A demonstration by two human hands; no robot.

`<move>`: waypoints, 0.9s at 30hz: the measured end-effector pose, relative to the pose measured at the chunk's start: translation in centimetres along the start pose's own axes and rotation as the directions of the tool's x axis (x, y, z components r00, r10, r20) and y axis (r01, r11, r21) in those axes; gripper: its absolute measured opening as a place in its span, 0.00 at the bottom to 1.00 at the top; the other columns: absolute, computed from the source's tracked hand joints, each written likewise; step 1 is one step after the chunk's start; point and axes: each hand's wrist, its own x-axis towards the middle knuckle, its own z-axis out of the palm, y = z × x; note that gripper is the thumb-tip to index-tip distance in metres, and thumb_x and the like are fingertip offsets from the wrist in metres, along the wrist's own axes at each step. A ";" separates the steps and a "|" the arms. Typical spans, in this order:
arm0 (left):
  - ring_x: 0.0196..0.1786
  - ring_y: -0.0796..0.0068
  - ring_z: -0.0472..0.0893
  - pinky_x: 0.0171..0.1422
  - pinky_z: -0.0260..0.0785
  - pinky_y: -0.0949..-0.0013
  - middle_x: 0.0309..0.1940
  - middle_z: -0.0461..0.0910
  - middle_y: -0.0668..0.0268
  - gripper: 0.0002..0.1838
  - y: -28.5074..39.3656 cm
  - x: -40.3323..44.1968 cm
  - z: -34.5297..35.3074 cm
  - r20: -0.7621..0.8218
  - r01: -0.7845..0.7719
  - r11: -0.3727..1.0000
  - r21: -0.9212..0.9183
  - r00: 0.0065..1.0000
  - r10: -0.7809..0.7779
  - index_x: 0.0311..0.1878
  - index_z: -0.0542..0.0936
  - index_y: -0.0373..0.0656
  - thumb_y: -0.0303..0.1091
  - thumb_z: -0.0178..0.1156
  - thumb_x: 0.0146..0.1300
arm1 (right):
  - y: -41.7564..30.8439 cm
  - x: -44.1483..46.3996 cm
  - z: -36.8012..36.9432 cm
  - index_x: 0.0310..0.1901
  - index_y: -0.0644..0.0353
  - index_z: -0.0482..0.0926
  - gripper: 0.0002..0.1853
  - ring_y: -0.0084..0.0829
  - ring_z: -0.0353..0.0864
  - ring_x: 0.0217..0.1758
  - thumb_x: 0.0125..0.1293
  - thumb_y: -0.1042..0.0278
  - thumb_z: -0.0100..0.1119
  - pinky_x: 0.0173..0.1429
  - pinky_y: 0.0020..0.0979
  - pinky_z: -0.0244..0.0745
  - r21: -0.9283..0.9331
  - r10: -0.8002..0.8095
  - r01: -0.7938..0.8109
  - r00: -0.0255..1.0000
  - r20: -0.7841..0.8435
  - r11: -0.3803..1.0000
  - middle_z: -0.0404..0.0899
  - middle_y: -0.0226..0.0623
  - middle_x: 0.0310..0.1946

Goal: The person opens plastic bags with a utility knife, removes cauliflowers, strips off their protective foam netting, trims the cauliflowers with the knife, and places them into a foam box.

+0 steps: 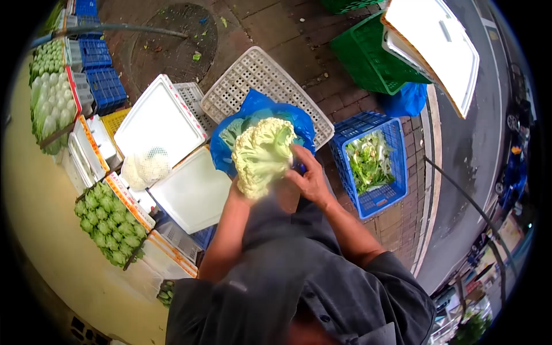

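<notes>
Right hand (311,179) holds cauliflower (261,152) over blue bag (302,119) of, seemingly, greens (232,131)

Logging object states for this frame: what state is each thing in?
Cauliflower: held above the blue bag.
Right hand: gripping the cauliflower.
Left hand: at its lower edge, fingers hidden.
Blue bag: open, greens inside.
Blue crate with leaves: open-topped, leaves loose.
Green crate: partly covered by white foam piece.

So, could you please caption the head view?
Cream, knobbly cauliflower in bare right hand, bare left hand at its edge, over crinkled blue plastic bag.
</notes>
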 end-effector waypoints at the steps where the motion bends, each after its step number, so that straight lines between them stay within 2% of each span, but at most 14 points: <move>1: 0.48 0.55 0.85 0.38 0.81 0.53 0.57 0.82 0.57 0.24 -0.7 -0.6 1.0 0.037 -0.051 0.987 0.149 0.998 0.046 0.67 0.72 0.47 0.51 0.47 0.78 | -1.2 -0.2 -0.2 0.68 0.64 0.72 0.36 0.41 0.78 0.63 0.60 0.65 0.75 0.65 0.36 0.74 0.003 -0.014 0.014 1.000 -0.019 1.000 0.76 0.48 0.63; 3: 0.53 0.58 0.84 0.48 0.84 0.50 0.59 0.81 0.58 0.23 -2.2 -1.7 2.9 0.109 -0.171 0.887 0.428 0.984 0.137 0.67 0.72 0.47 0.49 0.48 0.78 | -2.7 -0.8 -1.3 0.68 0.63 0.72 0.38 0.44 0.79 0.62 0.57 0.63 0.77 0.64 0.37 0.75 -0.028 -0.019 0.018 0.999 -0.026 0.999 0.77 0.50 0.62; 4: 0.54 0.57 0.84 0.52 0.83 0.50 0.59 0.81 0.58 0.23 -2.7 -1.6 1.9 0.318 -0.381 0.460 0.802 0.924 0.210 0.68 0.72 0.47 0.49 0.48 0.78 | -3.2 -1.2 -1.9 0.68 0.63 0.72 0.39 0.45 0.79 0.62 0.55 0.63 0.78 0.64 0.38 0.76 -0.044 -0.020 0.019 0.999 -0.031 0.999 0.77 0.50 0.61; 7: 0.70 0.58 0.74 0.74 0.69 0.55 0.70 0.72 0.55 0.25 -1.6 -3.1 3.0 0.204 -0.016 0.867 0.498 0.974 -0.100 0.75 0.64 0.40 0.38 0.46 0.79 | -3.7 -1.8 -4.1 0.67 0.63 0.73 0.40 0.49 0.80 0.59 0.53 0.62 0.79 0.62 0.40 0.77 -0.117 -0.100 0.090 0.992 -0.077 0.989 0.79 0.51 0.57; 9: 0.69 0.57 0.75 0.73 0.71 0.54 0.70 0.72 0.54 0.25 -1.4 -3.3 5.3 0.184 0.020 0.960 0.280 0.980 -0.074 0.75 0.65 0.40 0.40 0.46 0.79 | -3.2 -2.5 -4.5 0.66 0.64 0.73 0.39 0.50 0.80 0.58 0.53 0.62 0.79 0.61 0.41 0.77 -0.140 -0.077 0.061 0.991 -0.113 0.988 0.79 0.51 0.56; 10: 0.68 0.56 0.76 0.71 0.72 0.52 0.69 0.73 0.53 0.28 -2.1 -3.2 5.7 0.159 -0.143 0.926 0.349 0.983 0.092 0.76 0.64 0.41 0.45 0.48 0.79 | -2.9 -3.0 -4.5 0.66 0.64 0.73 0.39 0.50 0.81 0.57 0.53 0.61 0.79 0.60 0.41 0.77 -0.148 -0.062 0.042 0.990 -0.130 0.988 0.79 0.51 0.55; 11: 0.69 0.55 0.76 0.72 0.71 0.52 0.70 0.72 0.54 0.33 -2.3 -2.7 5.4 0.191 -0.137 0.937 0.321 0.978 0.078 0.77 0.62 0.42 0.52 0.50 0.78 | -2.5 -3.2 -4.6 0.66 0.64 0.74 0.39 0.51 0.81 0.56 0.53 0.61 0.79 0.60 0.41 0.77 -0.154 -0.019 -0.007 0.986 -0.167 0.988 0.79 0.51 0.54; 14: 0.70 0.60 0.74 0.72 0.69 0.55 0.71 0.71 0.59 0.43 -3.9 -0.7 4.9 0.314 -0.229 0.839 0.494 0.946 0.074 0.78 0.60 0.42 0.57 0.63 0.70 | -1.3 -3.2 -5.6 0.65 0.63 0.74 0.37 0.51 0.81 0.54 0.54 0.61 0.77 0.58 0.42 0.77 -0.160 0.018 -0.065 0.961 -0.275 0.985 0.80 0.52 0.52; 17: 0.68 0.64 0.74 0.70 0.70 0.59 0.69 0.72 0.60 0.44 -5.1 1.5 5.9 0.221 -0.190 0.654 0.732 0.975 0.036 0.77 0.60 0.41 0.52 0.68 0.67 | -1.2 -4.9 -7.1 0.64 0.63 0.75 0.35 0.52 0.81 0.54 0.55 0.60 0.76 0.57 0.42 0.77 -0.229 0.111 -0.187 0.944 -0.309 0.955 0.80 0.51 0.52; 18: 0.63 0.67 0.77 0.66 0.73 0.62 0.64 0.75 0.60 0.41 -6.3 1.6 7.1 0.223 -0.198 0.677 0.709 0.973 0.051 0.75 0.61 0.40 0.40 0.71 0.65 | -1.0 -5.1 -7.8 0.63 0.63 0.75 0.35 0.52 0.81 0.53 0.55 0.60 0.76 0.57 0.42 0.77 -0.221 0.141 -0.220 0.936 -0.321 0.950 0.80 0.51 0.52; 22: 0.57 0.68 0.81 0.60 0.76 0.65 0.60 0.77 0.58 0.39 -10.7 2.4 9.7 0.250 -0.263 0.476 0.839 0.964 0.094 0.73 0.63 0.39 0.26 0.70 0.59 | 0.0 -7.5 -9.7 0.63 0.62 0.75 0.34 0.53 0.81 0.53 0.56 0.60 0.75 0.56 0.43 0.78 -0.185 0.215 -0.303 0.898 -0.385 0.935 0.80 0.52 0.50; 23: 0.58 0.67 0.81 0.60 0.77 0.64 0.59 0.78 0.58 0.38 -11.3 2.7 9.7 0.223 -0.238 0.457 0.857 0.971 0.086 0.73 0.64 0.39 0.27 0.70 0.61 | 0.3 -8.2 -10.0 0.63 0.62 0.75 0.34 0.54 0.81 0.52 0.56 0.60 0.75 0.56 0.43 0.78 -0.177 0.214 -0.306 0.888 -0.406 0.935 0.80 0.52 0.50; 25: 0.58 0.64 0.81 0.60 0.78 0.60 0.58 0.78 0.58 0.36 -12.2 3.7 9.5 0.171 -0.189 0.416 0.890 0.982 0.081 0.72 0.64 0.40 0.29 0.70 0.63 | 1.2 -9.2 -10.8 0.65 0.64 0.74 0.34 0.43 0.80 0.46 0.58 0.61 0.72 0.52 0.37 0.76 -0.179 0.197 -0.288 0.894 -0.402 0.941 0.80 0.48 0.47; 27: 0.58 0.65 0.81 0.59 0.78 0.63 0.60 0.77 0.56 0.36 -12.8 4.3 9.5 0.051 -0.064 0.483 0.873 0.998 0.040 0.72 0.64 0.39 0.26 0.68 0.62 | 2.2 -10.3 -11.9 0.65 0.66 0.74 0.32 0.37 0.80 0.45 0.60 0.63 0.70 0.51 0.34 0.75 -0.126 0.195 -0.258 0.906 -0.377 0.958 0.81 0.45 0.46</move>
